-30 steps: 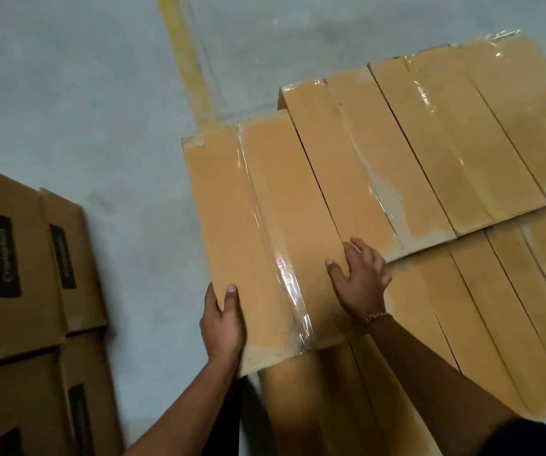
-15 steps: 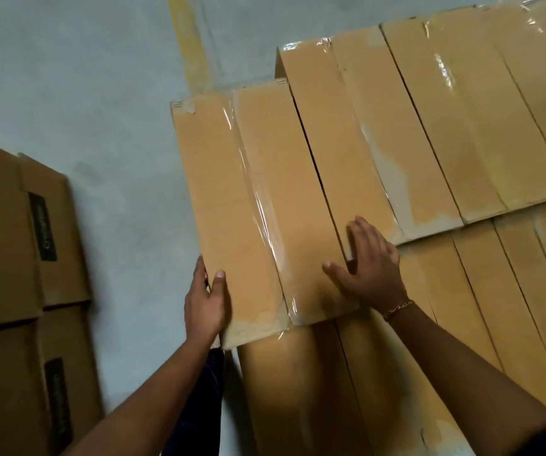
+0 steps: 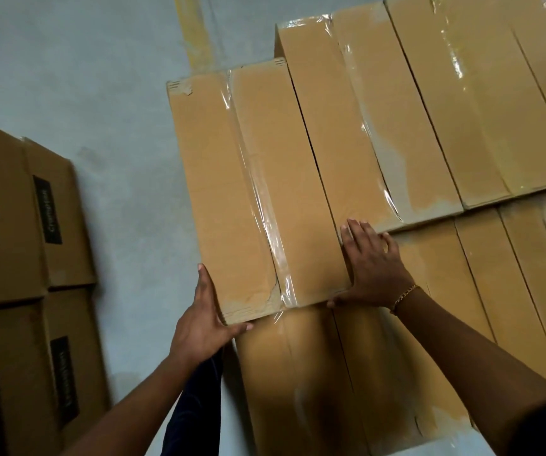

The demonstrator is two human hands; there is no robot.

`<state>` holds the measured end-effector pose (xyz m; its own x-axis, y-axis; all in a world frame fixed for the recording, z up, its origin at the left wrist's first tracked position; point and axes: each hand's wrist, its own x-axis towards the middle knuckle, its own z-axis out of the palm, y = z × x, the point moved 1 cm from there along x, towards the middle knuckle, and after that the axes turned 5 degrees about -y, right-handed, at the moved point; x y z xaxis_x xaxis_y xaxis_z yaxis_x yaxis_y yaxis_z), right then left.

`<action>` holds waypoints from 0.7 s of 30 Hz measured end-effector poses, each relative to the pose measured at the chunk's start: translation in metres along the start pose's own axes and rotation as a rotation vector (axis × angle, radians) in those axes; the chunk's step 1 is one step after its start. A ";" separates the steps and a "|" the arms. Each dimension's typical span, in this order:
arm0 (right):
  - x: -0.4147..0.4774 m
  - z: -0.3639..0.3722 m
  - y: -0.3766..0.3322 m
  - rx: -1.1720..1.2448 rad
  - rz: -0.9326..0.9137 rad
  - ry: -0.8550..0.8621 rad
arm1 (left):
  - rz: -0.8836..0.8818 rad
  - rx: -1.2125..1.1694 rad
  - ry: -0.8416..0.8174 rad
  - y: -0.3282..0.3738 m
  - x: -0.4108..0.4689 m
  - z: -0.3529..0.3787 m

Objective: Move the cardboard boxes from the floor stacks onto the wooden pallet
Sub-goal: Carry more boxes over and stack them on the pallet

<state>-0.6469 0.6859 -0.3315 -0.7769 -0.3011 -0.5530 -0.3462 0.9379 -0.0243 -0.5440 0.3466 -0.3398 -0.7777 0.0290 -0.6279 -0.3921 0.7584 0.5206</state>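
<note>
Taped cardboard boxes (image 3: 429,126) are sitting stacked on a bare concrete floor (image 3: 84,77) with a yellow painted line (image 3: 192,24): a warehouse.

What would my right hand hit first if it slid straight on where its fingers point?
Probably the near end of the neighbouring cardboard box; the right hand has its fingers almost against it, though depth is unclear.

Floor stacks (image 3: 8,245) cut off by left edge; lower labels (image 3: 67,403) blurred
</note>
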 end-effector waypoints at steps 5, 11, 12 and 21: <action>0.002 -0.007 -0.001 0.014 -0.007 0.062 | 0.024 0.012 0.021 -0.001 0.006 -0.006; 0.013 -0.016 -0.004 0.089 0.039 0.173 | 0.041 0.033 0.058 0.006 0.028 -0.027; 0.015 -0.017 -0.004 0.093 0.049 0.195 | 0.047 0.032 0.063 0.007 0.032 -0.030; 0.024 -0.028 -0.005 -0.006 0.074 0.270 | 0.055 0.028 0.070 0.010 0.048 -0.043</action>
<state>-0.6786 0.6689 -0.3215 -0.9118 -0.2679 -0.3112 -0.2861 0.9581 0.0134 -0.6069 0.3276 -0.3395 -0.8306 0.0262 -0.5563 -0.3348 0.7748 0.5364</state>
